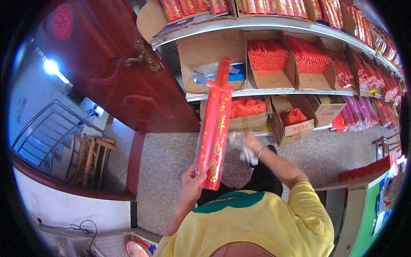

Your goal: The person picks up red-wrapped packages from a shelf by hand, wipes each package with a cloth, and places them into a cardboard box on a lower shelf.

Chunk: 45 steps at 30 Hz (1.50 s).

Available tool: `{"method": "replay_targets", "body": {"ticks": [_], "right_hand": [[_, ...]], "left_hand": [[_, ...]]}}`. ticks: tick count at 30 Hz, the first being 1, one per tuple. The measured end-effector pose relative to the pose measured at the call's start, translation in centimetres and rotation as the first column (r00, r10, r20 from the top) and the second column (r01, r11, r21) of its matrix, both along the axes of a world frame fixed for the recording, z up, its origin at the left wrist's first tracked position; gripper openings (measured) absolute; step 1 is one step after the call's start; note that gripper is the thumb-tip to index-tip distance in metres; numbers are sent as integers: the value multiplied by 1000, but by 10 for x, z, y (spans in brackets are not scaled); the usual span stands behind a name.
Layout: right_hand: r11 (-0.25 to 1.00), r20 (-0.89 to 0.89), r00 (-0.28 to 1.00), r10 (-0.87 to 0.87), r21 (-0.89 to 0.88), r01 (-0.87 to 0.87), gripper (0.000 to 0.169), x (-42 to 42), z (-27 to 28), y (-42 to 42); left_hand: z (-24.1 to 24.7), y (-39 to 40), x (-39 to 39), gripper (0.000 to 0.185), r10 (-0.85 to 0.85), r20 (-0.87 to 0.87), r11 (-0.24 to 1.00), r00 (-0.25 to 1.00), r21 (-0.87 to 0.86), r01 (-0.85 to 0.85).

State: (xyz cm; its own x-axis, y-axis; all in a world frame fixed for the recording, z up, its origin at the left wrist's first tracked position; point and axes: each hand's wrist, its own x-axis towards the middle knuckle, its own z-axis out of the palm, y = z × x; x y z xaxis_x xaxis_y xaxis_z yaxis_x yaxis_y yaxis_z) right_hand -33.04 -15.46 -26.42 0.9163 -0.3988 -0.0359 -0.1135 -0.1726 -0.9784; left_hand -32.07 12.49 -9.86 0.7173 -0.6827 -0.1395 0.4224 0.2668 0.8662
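My left hand grips the lower end of a plastic-wrapped pair of thick red candles bearing gold writing. The pair tilts upward, away from my body. Its narrower red upper end overlaps a cardboard box on the middle shelf. To the right of the candles, my right hand is blurred and holds a white cloth, which hangs down in front of my dark trousers.
Shelves ahead carry cardboard boxes with bundles of thin red sticks and more wrapped red candles. A dark red door stands at left, near a wooden chair. A green-edged counter is at right.
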Motion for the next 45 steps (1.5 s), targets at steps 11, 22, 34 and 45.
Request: {"method": "replay_targets", "body": {"ticks": [11, 22, 34, 45], "right_hand": [[391, -723, 221, 654, 73, -918, 25, -76, -189, 138], [429, -672, 135, 728, 293, -854, 27, -67, -208, 123], [474, -643, 103, 759, 437, -764, 30, 6, -213, 99], [502, -615, 151, 774, 449, -739, 33, 59, -195, 86]], "left_hand": [[5, -27, 84, 38, 128, 29, 989, 991, 71, -129], [-34, -143, 219, 38, 19, -11, 999, 1000, 39, -19], [-86, -225, 321, 38, -93, -56, 992, 994, 83, 98], [-83, -243, 349, 37, -126, -128, 957, 984, 246, 154]]}}
